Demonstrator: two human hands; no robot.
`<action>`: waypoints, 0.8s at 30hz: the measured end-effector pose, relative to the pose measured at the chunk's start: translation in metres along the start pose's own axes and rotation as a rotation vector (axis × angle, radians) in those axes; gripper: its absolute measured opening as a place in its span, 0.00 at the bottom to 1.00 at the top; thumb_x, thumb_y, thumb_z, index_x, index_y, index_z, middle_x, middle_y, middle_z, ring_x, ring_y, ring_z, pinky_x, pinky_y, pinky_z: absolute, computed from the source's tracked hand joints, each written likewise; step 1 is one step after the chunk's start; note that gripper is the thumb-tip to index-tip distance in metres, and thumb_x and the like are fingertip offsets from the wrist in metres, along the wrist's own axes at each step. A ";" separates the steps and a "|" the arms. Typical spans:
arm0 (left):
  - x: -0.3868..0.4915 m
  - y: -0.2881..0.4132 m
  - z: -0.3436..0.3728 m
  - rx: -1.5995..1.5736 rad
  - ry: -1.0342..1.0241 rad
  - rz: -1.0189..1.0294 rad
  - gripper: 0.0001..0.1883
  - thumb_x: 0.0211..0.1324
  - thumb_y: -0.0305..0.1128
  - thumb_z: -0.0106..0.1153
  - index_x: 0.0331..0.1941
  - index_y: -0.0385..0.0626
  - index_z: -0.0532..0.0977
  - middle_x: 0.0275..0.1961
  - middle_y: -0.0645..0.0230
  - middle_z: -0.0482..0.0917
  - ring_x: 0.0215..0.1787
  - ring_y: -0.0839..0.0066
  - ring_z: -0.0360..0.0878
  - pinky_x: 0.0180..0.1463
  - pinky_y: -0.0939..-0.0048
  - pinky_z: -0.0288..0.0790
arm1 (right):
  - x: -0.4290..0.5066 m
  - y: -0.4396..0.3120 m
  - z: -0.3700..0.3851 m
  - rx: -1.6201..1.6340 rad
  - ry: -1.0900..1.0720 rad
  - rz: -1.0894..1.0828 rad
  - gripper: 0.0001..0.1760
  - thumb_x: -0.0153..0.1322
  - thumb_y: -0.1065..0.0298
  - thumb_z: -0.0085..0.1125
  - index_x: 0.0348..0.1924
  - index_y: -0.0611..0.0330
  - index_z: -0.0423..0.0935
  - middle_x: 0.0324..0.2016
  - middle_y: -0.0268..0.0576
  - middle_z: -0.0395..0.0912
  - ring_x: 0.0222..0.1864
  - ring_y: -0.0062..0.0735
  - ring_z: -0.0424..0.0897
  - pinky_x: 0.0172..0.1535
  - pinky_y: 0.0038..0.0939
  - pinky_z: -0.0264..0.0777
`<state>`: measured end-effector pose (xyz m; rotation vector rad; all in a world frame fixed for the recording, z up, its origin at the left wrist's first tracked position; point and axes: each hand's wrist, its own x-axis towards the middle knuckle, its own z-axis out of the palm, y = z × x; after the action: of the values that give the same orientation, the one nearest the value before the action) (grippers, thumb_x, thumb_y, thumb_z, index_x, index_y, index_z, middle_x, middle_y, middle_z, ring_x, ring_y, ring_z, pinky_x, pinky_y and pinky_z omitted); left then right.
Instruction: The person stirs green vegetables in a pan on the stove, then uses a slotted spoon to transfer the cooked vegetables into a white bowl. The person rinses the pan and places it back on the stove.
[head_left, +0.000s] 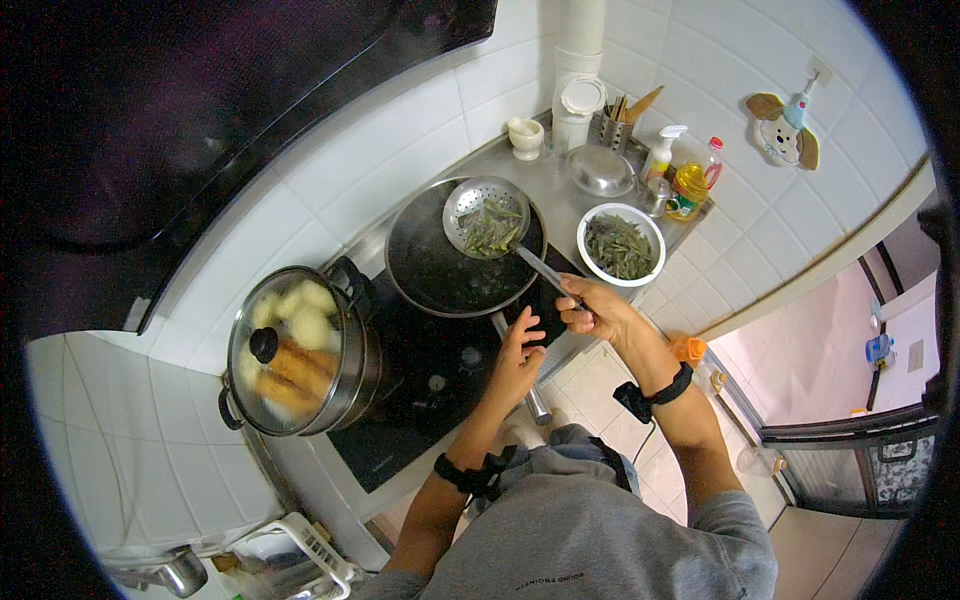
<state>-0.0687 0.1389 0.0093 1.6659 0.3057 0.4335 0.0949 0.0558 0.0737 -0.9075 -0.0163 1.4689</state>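
Note:
My right hand (596, 307) grips the handle of a perforated metal skimmer (461, 199). Green leafy pieces (491, 232) lie in the skimmer, held over a dark frying pan (420, 262) on the black cooktop. Some dark bits and liquid seem to be in the pan. My left hand (519, 364) hovers above the pan's handle (537, 401), fingers apart and holding nothing. Right of the pan, a white bowl (656, 262) holds more green leafy pieces (619, 247).
A steamer pot (360, 375) with a glass lid stands left on the cooktop (427, 420). Behind the bowl are a metal lid (600, 171), an oil bottle (688, 187), a spray bottle (660, 154) and a mortar (527, 142). A range hood (300, 97) overhangs the upper left.

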 end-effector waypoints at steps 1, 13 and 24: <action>0.001 0.000 0.001 -0.002 -0.005 -0.002 0.34 0.50 0.17 0.45 0.62 0.46 0.48 0.57 0.59 0.62 0.51 0.72 0.68 0.46 0.77 0.65 | 0.000 0.002 -0.001 0.009 0.000 -0.004 0.09 0.72 0.65 0.36 0.45 0.47 0.58 0.15 0.31 0.61 0.09 0.15 0.55 0.10 0.16 0.46; 0.012 -0.004 0.014 -0.017 -0.062 -0.034 0.34 0.50 0.18 0.46 0.62 0.44 0.48 0.56 0.60 0.62 0.51 0.71 0.67 0.48 0.74 0.65 | -0.002 0.020 -0.001 0.016 -0.035 -0.056 0.05 0.71 0.65 0.37 0.39 0.48 0.61 0.16 0.31 0.62 0.08 0.13 0.56 0.09 0.15 0.43; 0.018 -0.010 0.022 0.034 -0.145 -0.050 0.33 0.49 0.17 0.46 0.62 0.45 0.50 0.56 0.63 0.62 0.52 0.75 0.66 0.47 0.79 0.64 | -0.006 0.024 -0.017 0.081 -0.029 -0.083 0.01 0.71 0.67 0.39 0.33 0.50 0.59 0.16 0.31 0.61 0.08 0.14 0.55 0.09 0.16 0.44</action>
<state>-0.0425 0.1289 -0.0006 1.7097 0.2479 0.2692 0.0827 0.0386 0.0527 -0.8112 -0.0153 1.3959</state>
